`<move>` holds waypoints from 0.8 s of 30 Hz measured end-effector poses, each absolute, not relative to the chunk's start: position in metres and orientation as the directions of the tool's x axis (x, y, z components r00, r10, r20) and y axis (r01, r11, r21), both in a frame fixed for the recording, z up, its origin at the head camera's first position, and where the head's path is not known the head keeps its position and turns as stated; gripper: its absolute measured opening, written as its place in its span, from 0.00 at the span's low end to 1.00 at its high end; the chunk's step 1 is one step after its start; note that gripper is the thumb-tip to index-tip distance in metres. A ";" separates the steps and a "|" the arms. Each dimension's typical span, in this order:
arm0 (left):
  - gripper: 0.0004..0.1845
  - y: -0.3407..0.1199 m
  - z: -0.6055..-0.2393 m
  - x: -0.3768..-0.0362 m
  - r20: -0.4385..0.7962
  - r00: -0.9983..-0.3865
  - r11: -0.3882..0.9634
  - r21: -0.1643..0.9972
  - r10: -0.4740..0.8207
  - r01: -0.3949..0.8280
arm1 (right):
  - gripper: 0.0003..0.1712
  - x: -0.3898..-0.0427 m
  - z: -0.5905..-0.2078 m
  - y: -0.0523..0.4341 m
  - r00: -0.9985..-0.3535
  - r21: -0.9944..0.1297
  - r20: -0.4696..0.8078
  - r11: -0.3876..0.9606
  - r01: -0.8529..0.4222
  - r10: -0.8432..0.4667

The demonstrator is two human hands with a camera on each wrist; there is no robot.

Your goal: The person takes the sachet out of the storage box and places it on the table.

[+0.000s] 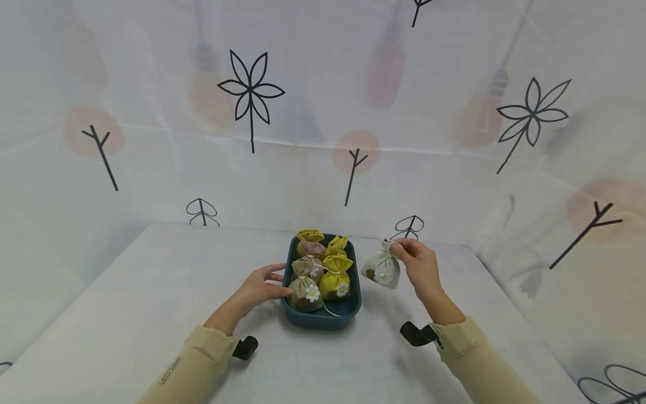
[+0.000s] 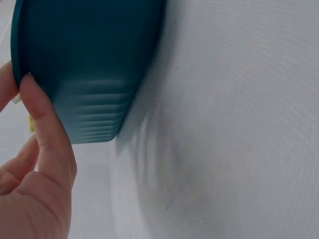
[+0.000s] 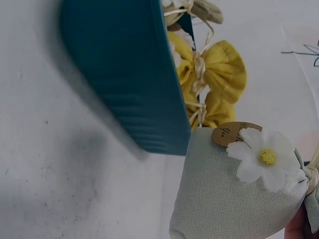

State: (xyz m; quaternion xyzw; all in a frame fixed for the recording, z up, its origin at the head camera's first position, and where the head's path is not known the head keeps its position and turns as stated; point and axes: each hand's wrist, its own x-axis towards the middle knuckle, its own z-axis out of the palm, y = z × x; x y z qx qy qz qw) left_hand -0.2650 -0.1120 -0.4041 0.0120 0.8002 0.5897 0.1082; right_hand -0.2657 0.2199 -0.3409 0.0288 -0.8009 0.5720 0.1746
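A dark teal tray (image 1: 348, 310) (image 2: 84, 59) (image 3: 124, 74) sits in the middle of the white table and holds several small tied cloth pouches, yellow (image 1: 335, 277) (image 3: 219, 74), pink (image 1: 314, 251) and olive (image 1: 305, 287). My left hand (image 1: 262, 287) (image 2: 35, 164) rests against the tray's left wall, thumb on the rim. My right hand (image 1: 419, 264) pinches the tied neck of a pale grey pouch (image 1: 382, 269) (image 3: 234, 194) with a white daisy and a round tag. That pouch hangs just right of the tray, above the table.
A white cloth (image 1: 126, 314) (image 2: 239, 124) printed with black flowers and pink dots covers the table and rises as a backdrop behind and at both sides. Black wrist mounts (image 1: 418, 333) show at both beige sleeves.
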 end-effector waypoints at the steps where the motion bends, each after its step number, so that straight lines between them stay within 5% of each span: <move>1: 0.40 -0.112 -0.404 -0.265 -0.157 -0.976 0.298 0.948 0.148 -0.107 | 0.18 -0.267 -0.342 0.221 -0.936 -0.904 0.314 0.349 -0.245 0.156; 24: 0.40 -0.111 -0.404 -0.265 -0.161 -0.976 0.292 0.950 0.146 -0.113 | 0.15 -0.309 -0.365 0.236 -0.932 -0.907 0.299 0.364 -0.211 0.204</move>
